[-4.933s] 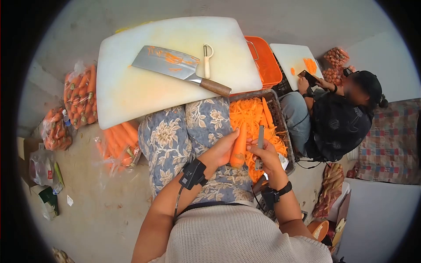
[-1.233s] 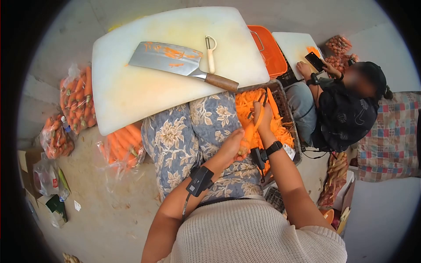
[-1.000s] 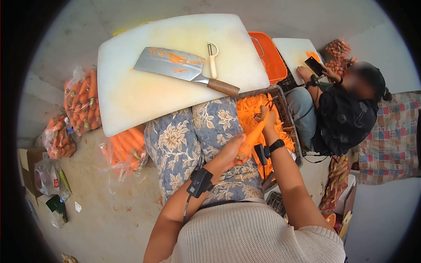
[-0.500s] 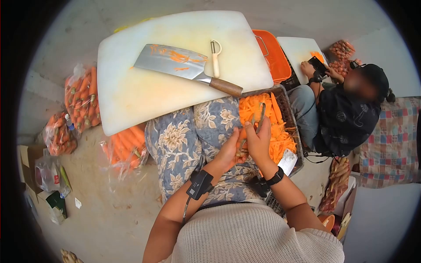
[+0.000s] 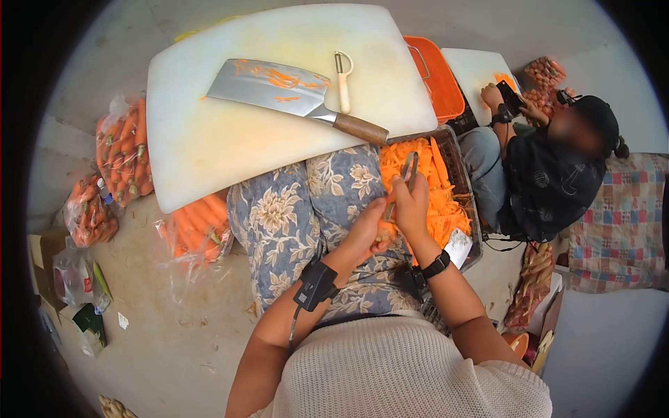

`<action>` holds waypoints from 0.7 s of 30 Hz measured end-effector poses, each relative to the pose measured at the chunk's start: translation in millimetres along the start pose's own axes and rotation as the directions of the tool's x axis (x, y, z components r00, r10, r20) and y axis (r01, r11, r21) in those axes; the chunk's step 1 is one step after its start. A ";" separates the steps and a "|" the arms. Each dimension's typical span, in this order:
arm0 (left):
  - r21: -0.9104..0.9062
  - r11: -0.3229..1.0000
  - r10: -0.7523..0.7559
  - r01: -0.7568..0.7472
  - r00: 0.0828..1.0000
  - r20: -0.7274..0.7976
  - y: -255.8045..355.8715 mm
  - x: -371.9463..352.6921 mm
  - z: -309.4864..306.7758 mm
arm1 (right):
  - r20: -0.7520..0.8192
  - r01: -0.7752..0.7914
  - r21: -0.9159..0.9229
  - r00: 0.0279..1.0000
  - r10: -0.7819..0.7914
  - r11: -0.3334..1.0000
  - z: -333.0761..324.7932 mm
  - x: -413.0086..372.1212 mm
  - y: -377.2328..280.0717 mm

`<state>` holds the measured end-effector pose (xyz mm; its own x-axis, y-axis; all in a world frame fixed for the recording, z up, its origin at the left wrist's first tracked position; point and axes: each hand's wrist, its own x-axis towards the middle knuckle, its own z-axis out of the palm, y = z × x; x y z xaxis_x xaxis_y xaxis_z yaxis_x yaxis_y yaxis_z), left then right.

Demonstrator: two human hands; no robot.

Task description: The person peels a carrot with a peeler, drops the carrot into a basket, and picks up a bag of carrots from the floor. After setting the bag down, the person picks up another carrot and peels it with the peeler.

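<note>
Hands bunched up over the crate
The left hand point(image 5: 364, 235) clamps a stubby orange carrot point(image 5: 382, 229) and the right hand point(image 5: 412, 209) grips a slim metal peeler point(image 5: 408, 169), probably so shavings drop into the dark plastic crate point(image 5: 458, 157).

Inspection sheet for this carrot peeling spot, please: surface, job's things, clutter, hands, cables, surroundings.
Surface: white cutting board, orange-stained; holds cleaver and spare peeler.
Job's things: carrot, mostly hidden between the hands; peeler; crate of peelings beneath.
Clutter: bagged carrots and packets on the floor.
Hands: left hand grips the carrot; right hand grips the peeler.
Cables: wire runs from the left wrist device.
Surroundings: concrete floor; co-worker seated at right; orange tub.
</note>
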<state>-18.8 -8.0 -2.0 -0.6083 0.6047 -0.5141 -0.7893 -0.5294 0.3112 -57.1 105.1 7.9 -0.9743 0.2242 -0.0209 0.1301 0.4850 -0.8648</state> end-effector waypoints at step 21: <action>0.110 0.994 -0.020 0.021 1.000 -0.009 1.4 -3.7 2.1 | -0.024 -0.429 0.226 0.895 0.445 0.875 -0.7 69.0 74.4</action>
<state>-17.9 -9.8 2.1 -0.5912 0.6098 -0.5279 -0.8065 -0.4475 0.3864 -114.6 157.3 -57.5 -0.8098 0.4368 -0.3917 0.4903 0.1372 -0.8607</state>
